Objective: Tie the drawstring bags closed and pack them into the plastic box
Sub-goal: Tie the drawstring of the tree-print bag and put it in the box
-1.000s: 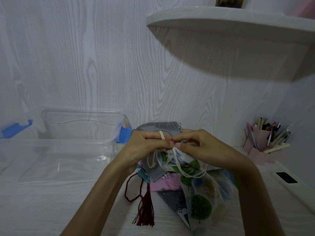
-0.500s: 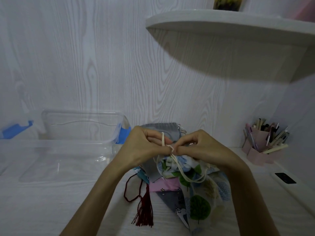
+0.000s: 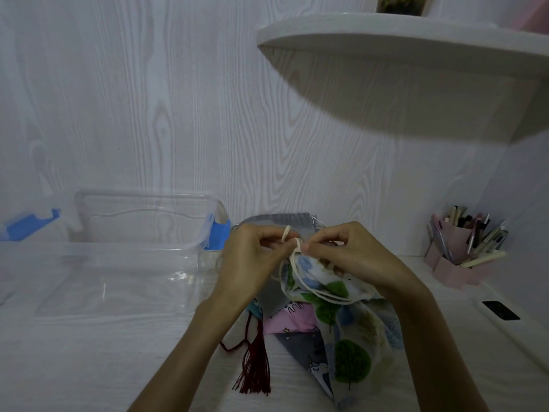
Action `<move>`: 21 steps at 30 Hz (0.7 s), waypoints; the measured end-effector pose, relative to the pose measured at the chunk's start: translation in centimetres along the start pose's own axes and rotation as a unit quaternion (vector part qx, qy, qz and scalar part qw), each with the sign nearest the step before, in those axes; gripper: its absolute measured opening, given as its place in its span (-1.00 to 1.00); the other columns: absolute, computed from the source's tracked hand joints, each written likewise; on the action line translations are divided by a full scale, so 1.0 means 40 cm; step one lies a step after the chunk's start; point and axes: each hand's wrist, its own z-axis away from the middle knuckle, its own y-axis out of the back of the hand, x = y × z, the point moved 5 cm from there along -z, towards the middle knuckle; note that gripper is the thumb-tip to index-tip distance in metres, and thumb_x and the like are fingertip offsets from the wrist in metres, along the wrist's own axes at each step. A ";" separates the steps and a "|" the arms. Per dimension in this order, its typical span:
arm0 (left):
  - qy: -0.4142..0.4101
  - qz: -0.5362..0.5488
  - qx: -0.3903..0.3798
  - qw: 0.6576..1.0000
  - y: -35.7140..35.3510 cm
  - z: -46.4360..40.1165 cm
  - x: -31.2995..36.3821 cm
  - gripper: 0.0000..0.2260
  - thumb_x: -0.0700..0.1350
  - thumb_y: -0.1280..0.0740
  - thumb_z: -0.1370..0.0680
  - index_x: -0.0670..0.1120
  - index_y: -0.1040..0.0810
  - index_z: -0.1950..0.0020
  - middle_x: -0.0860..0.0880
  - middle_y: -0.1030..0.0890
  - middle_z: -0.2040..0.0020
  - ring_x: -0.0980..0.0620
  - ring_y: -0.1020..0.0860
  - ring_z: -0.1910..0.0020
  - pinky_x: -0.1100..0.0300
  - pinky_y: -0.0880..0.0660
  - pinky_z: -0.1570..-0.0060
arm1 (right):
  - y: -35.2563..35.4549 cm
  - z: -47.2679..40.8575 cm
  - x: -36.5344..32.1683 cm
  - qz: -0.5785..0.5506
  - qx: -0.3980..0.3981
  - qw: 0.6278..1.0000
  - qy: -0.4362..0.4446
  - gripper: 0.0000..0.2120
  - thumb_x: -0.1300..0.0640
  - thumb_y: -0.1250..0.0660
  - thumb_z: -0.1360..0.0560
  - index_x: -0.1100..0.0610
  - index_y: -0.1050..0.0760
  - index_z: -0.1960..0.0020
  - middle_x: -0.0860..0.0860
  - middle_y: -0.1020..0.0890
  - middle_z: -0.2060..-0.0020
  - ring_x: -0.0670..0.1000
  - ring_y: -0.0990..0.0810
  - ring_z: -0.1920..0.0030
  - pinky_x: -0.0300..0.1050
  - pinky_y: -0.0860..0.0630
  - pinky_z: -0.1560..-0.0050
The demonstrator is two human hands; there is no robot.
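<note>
Both hands, left hand (image 3: 252,260) and right hand (image 3: 350,257), pinch the cream drawstring (image 3: 297,248) above the tree-print bag (image 3: 350,337).

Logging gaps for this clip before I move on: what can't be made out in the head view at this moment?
- Knot in the cream drawstring: covered by the left hand and right hand pinching it; tied or not, unclear.
- Bags under the tree-print bag: overlapped, so their number is unclear.
- Plastic box: left side cut off by the frame edge.
- Item on the shelf: cropped at the top edge.
</note>
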 end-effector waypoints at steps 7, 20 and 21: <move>-0.088 -0.013 0.069 0.994 0.004 0.011 0.012 -0.89 0.03 -0.44 -0.41 0.04 -0.69 0.13 0.11 -0.68 0.27 0.15 -0.63 0.27 0.08 -0.59 0.23 | 0.001 -0.004 0.034 -0.145 -0.023 0.987 -0.070 -0.80 0.15 -0.36 -0.48 0.27 -0.61 -0.01 -0.05 -0.59 0.44 -0.17 -0.47 0.52 -0.35 -0.32 0.53; -0.103 -0.004 -0.002 0.995 0.044 -0.013 0.039 -0.88 -0.01 -0.43 -0.38 0.18 -0.64 0.12 0.30 -0.64 0.28 0.27 -0.64 0.21 0.39 -0.54 0.20 | 0.023 -0.011 -0.008 -0.074 0.112 0.988 0.078 -0.92 0.20 -0.42 -0.45 0.05 -0.64 0.18 -0.10 -0.65 0.36 -0.18 -0.58 0.37 -0.39 -0.46 0.30; -0.098 -0.005 -0.010 0.995 0.041 -0.013 0.039 -0.88 0.01 -0.41 -0.39 0.16 -0.64 0.10 0.30 -0.64 0.26 0.28 -0.64 0.19 0.39 -0.54 0.16 | 0.025 -0.012 -0.011 -0.028 0.134 0.986 0.094 -0.90 0.18 -0.40 -0.46 0.01 -0.62 0.18 -0.12 -0.65 0.31 -0.19 -0.59 0.33 -0.39 -0.47 0.25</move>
